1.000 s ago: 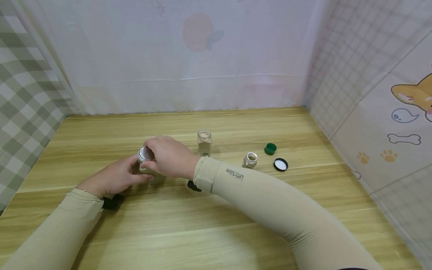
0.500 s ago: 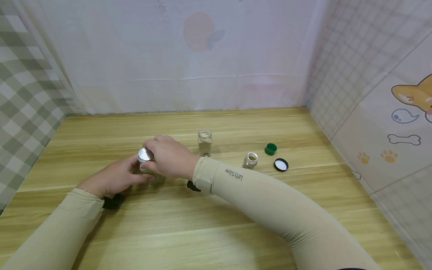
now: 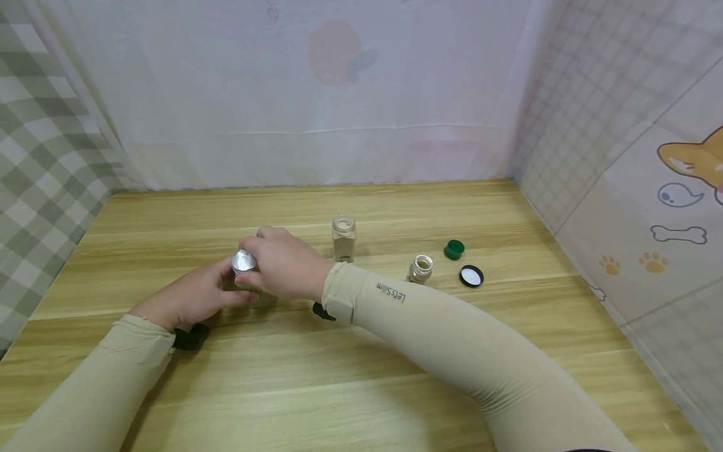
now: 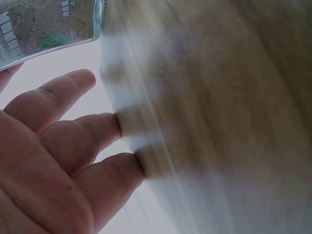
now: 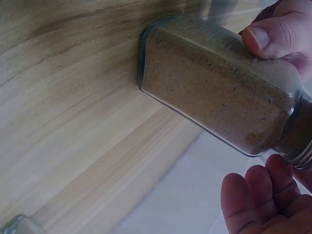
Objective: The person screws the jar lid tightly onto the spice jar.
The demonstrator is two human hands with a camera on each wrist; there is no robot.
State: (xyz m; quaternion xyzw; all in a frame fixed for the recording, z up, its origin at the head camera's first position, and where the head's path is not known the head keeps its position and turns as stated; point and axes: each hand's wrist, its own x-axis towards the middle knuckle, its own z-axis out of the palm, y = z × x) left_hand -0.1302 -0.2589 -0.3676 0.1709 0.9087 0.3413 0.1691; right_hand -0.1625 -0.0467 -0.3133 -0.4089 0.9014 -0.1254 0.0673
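Observation:
A square clear spice jar (image 5: 214,87), filled with brown speckled seasoning, stands on the table between my hands. My left hand (image 3: 194,294) grips the jar's side with thumb and forefinger. Its other fingers (image 4: 100,129) reach down to the tabletop in the left wrist view, beside the printed jar wall. My right hand (image 3: 288,263) holds the silver lid (image 3: 244,261) at the jar's top, with thumb and fingers at its rim. In the right wrist view, its curled fingers (image 5: 261,195) lie below the threaded neck. The back of the hand hides much of the jar from above.
Behind the right forearm stand an uncapped jar of pale powder (image 3: 343,242) and a smaller uncapped jar (image 3: 420,269), partly hidden by the sleeve. A green cap (image 3: 454,249) and a black lid (image 3: 471,276) lie to the right. Fabric walls border the wooden table (image 3: 316,376).
The silver lid's top has gone from shaded to bright and shifted very slightly toward me. Both hands keep their places on the jar and lid.

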